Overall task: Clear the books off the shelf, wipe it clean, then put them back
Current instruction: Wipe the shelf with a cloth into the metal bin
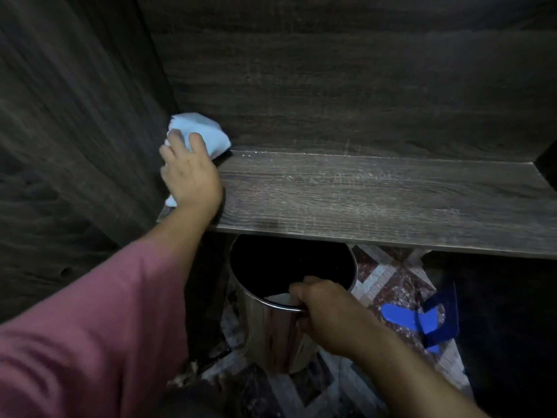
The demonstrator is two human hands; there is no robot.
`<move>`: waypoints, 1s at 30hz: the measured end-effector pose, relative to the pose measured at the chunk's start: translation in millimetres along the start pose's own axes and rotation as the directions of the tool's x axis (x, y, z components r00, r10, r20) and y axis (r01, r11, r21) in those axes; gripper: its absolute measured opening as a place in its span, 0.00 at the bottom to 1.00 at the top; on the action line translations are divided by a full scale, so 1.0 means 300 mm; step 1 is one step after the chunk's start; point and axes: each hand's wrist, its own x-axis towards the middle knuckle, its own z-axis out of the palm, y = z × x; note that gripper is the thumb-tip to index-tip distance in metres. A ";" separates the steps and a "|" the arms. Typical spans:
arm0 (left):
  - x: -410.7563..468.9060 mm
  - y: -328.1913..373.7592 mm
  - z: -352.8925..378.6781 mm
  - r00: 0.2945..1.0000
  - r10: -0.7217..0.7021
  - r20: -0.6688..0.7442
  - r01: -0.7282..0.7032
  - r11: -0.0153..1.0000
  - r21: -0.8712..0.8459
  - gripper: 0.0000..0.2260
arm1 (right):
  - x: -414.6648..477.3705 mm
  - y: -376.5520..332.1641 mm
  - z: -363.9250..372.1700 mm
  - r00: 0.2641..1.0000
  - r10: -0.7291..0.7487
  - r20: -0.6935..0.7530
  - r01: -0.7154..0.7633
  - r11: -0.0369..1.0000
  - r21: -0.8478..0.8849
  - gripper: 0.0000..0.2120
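Two hands show in my remote view. I read the left hand (190, 173) as lying on a pale blue cloth (200, 131), fingers nearly straight, pressing it onto the shelf (376, 194). The cloth bunches ahead of those fingertips, in the back left corner. The right hand (325, 312) grips a metal bin (271, 333), fingers curled over its rim, below the shelf's front edge. A blue sandal (419, 318) lies right of those fingers.

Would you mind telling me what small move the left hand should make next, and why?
Probably sweep the left hand and its cloth rightward along the shelf: the cloth sits in the back left corner, and pale dust streaks the shelf to its right; the right hand holds the bin.
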 end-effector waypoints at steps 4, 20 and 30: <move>0.081 -0.022 0.061 0.966 0.185 0.180 -0.238 0.910 0.340 0.16 | 0.002 0.035 0.008 1.000 0.018 0.011 -0.018 1.000 -0.010 0.14; 0.134 0.077 0.088 0.912 -0.142 0.384 0.204 0.971 -0.125 0.34 | -0.032 0.052 -0.001 0.994 0.056 0.099 -0.064 0.995 0.077 0.16; 0.119 -0.015 0.147 0.928 0.043 0.370 0.096 0.933 -0.347 0.12 | -0.070 0.054 -0.032 0.981 0.110 0.161 -0.134 0.980 0.149 0.27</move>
